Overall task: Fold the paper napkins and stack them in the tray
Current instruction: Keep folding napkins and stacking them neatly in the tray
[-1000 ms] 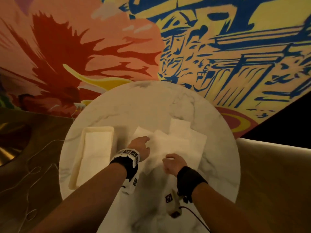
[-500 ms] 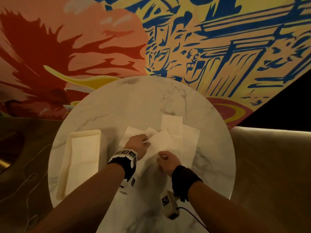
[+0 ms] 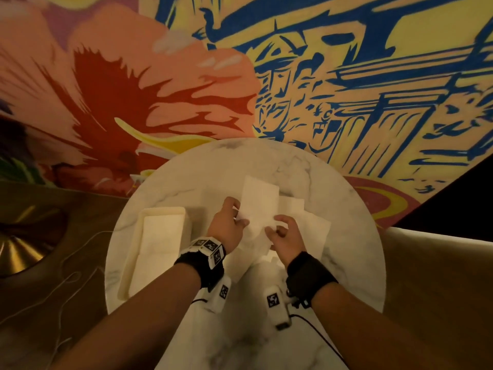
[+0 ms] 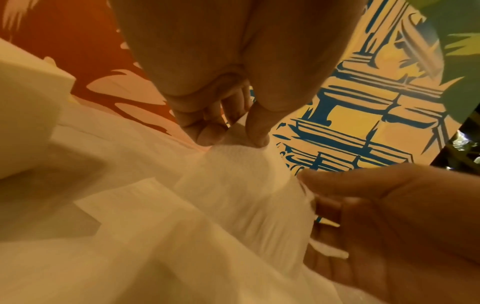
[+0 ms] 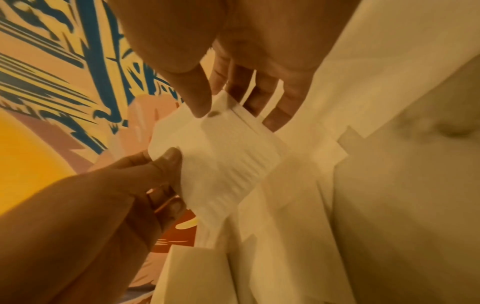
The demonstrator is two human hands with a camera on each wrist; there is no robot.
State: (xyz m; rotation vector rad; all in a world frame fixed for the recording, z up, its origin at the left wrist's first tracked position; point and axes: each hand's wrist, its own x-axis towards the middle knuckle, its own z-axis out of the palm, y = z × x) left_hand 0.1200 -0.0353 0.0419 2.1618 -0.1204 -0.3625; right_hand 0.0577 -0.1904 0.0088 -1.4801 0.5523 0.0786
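From the head camera, my left hand (image 3: 226, 228) and right hand (image 3: 286, 237) each pinch a near corner of one white paper napkin (image 3: 257, 209), now lifted off the round marble table (image 3: 346, 263); a second ago both hands lay low on the loose pile (image 3: 309, 225), the left pressing flat and the right curled at the near edge. The cream tray (image 3: 128, 263) sits on the table to the left, well apart from my hands, with folded napkins (image 3: 157, 236) lying inside it, as it did before. The left wrist camera shows my left thumb and fingertips (image 4: 210, 131) closed on the napkin's (image 4: 233, 174) upper corner, the sheet hanging down blurred, my right hand (image 4: 402, 226) holding its other side. The right wrist camera shows my right thumb on top and fingers (image 5: 275, 115) underneath, clamping the napkin's (image 5: 221, 148) edge, while my left hand (image 5: 109, 197) grips the opposite corner, the tray's rim (image 5: 192, 267) below
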